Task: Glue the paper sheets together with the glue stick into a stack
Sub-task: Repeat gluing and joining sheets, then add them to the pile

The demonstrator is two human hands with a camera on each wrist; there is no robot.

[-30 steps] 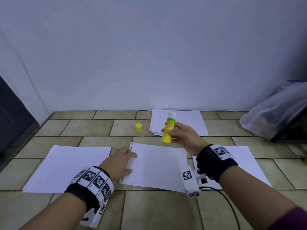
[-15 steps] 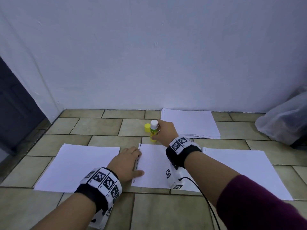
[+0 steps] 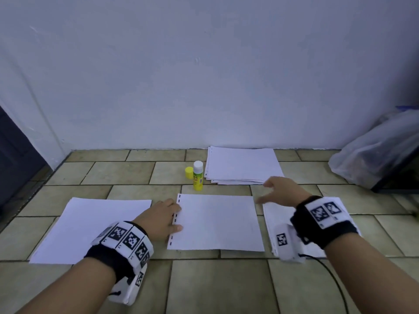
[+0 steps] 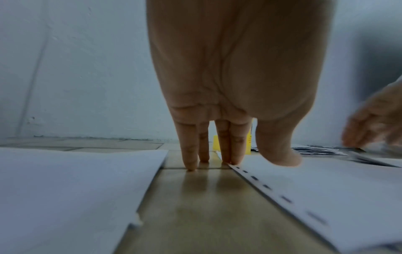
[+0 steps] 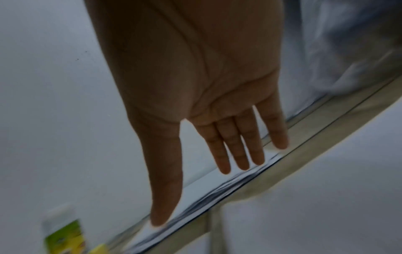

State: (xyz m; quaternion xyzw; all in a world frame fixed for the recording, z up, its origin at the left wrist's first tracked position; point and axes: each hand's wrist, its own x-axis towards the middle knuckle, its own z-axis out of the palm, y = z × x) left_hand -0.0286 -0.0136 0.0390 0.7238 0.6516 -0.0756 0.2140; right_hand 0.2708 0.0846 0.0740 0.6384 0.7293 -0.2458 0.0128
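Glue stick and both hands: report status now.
Left hand open, fingers on middle sheet edge. Right hand open, empty, near paper pile. Glue stick upright, uncapped, beside cap. Nothing blocking.

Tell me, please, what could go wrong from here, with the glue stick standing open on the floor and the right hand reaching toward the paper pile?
1. The glue stick stands upright and uncapped, its cap beside it; the glue may dry, or a passing hand may tip it.
2. The right hand hovers open near the paper pile; it may lift several sheets at once.
3. The left hand touches only the middle sheet's punched edge, so that sheet may slide.
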